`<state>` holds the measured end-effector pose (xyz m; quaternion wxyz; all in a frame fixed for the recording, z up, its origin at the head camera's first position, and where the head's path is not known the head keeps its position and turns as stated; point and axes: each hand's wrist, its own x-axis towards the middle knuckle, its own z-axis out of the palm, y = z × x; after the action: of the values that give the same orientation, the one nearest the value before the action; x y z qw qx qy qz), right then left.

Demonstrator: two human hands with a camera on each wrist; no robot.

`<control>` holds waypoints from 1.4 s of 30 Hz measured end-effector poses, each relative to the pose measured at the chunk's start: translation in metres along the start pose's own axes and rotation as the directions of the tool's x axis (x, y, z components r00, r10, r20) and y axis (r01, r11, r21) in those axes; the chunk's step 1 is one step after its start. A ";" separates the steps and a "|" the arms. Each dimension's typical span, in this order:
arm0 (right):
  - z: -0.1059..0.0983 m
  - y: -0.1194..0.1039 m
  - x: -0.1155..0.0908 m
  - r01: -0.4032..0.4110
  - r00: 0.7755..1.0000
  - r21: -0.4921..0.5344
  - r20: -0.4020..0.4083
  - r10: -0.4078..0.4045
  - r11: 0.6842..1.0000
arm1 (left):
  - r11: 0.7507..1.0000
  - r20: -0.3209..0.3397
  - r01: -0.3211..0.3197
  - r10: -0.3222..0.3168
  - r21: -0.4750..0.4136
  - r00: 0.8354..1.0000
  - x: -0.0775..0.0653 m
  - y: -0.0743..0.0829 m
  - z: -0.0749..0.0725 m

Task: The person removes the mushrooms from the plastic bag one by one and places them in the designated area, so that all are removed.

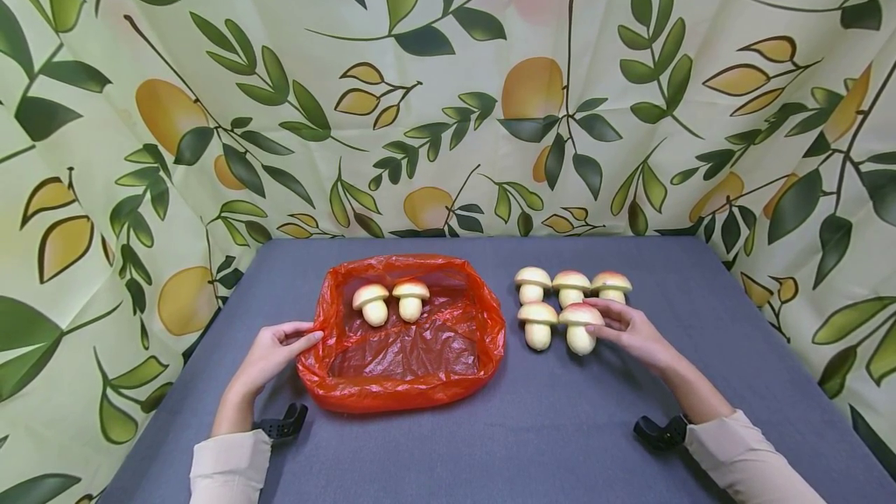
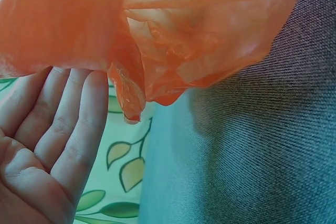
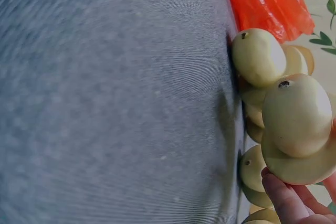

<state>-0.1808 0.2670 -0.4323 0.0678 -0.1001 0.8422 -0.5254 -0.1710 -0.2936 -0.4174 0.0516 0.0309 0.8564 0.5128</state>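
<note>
A red plastic bag (image 1: 413, 393) lies spread open on the table, its rim folded into a rough rectangle. Inside it, toward the back, are two toy mushrooms, a left one (image 1: 375, 313) and a right one (image 1: 410, 302). My left hand (image 1: 269, 352) pinches the bag's left rim; in the left wrist view its fingers (image 2: 73, 124) reach up against the red plastic. Right of the bag, my right hand (image 1: 633, 333) grips a mushroom (image 1: 581, 337) at the front right of a group. The right wrist view shows this mushroom (image 3: 296, 116) between thumb and fingers, stem toward the camera.
Beside the gripped mushroom sits another mushroom (image 1: 537, 327). Behind them is a row of three: left (image 1: 533, 284), middle (image 1: 570, 286) and right (image 1: 611, 285). The grey cloth-covered table (image 1: 490, 449) ends at a leaf-patterned curtain (image 1: 448, 99).
</note>
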 end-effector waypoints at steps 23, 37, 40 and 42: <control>0.001 0.014 0.006 -0.043 0.999 -0.026 0.011 0.044 0.999 | 1.000 0.002 0.025 -0.025 -0.001 1.000 0.000 0.001 0.001; 0.004 0.015 0.008 -0.018 1.000 -0.058 0.007 0.019 0.998 | 1.000 -0.004 0.017 -0.017 0.013 1.000 0.001 -0.001 0.000; 0.005 0.014 0.008 -0.007 1.000 -0.068 -0.001 0.007 0.998 | 1.000 -0.009 0.013 -0.013 0.013 1.000 0.001 -0.001 0.001; 0.005 0.014 0.009 0.004 1.000 -0.070 -0.002 -0.004 0.998 | 1.000 -0.013 0.010 -0.010 0.011 1.000 0.001 -0.001 0.001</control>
<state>-0.1897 0.2668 -0.4470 0.0625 -0.1036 0.8601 -0.4956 -0.1722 -0.2929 -0.4186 0.0485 0.0236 0.8598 0.5078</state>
